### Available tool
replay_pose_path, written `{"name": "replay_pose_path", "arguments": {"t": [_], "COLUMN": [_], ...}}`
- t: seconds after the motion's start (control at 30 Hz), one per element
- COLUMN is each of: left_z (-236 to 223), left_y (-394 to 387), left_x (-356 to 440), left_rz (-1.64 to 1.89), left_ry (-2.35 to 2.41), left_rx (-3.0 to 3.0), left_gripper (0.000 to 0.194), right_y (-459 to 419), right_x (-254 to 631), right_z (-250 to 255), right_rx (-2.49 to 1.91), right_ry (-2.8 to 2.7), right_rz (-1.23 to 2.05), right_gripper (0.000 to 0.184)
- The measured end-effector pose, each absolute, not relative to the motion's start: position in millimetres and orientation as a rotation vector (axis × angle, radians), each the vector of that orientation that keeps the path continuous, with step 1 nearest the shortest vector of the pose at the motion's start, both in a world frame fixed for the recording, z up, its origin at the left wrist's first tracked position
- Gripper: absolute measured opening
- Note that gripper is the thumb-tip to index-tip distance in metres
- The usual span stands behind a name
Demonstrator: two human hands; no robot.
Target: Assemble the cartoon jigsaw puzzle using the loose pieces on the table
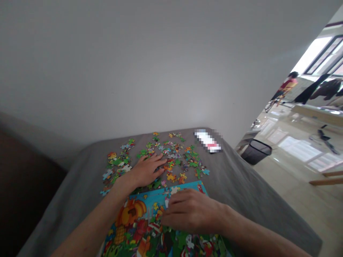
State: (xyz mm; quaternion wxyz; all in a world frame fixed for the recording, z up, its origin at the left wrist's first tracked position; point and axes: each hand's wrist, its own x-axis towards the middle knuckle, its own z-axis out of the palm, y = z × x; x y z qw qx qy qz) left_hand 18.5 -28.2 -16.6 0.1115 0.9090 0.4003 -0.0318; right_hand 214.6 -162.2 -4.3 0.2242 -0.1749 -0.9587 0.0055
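My left hand lies palm down with its fingers spread, on loose jigsaw pieces scattered over a grey cloth. Closer to me is a colourful puzzle picture with a blue top edge and a large orange pumpkin. Over its upper right part, my right hand is closed, its fingers curled downward. A whitish patch shows beside those fingertips, but what they hold, if anything, is hidden. The picture's lower edge runs out of view.
A phone with a lit, blurred screen lies at the cloth's back right. Behind the grey-covered surface stands a pale wall. On the floor to the right is a dark mesh bin. A person sits far off.
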Motion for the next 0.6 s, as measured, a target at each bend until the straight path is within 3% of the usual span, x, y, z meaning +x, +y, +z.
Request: {"name": "replay_pose_path", "arguments": {"t": [0.27, 0.6], "left_z": [-15.4, -15.6], "left_y": [-30.3, -32.0], "left_x": [19.8, 21.8], "left_rz": [-0.102, -0.097], "left_ry": [1.188, 1.169], "left_rx": [2.639, 2.655], "left_gripper": [0.053, 0.052], "right_y": [-140.5, -59.8], "right_x": [225.8, 285.1], "right_z": [-17.6, -39.2], "right_rx": [-0.688, -1.412], "right_ry": [-2.432, -2.044], "right_rz": [0.274, 0.080], "right_gripper": [0.018, 0.032]}}
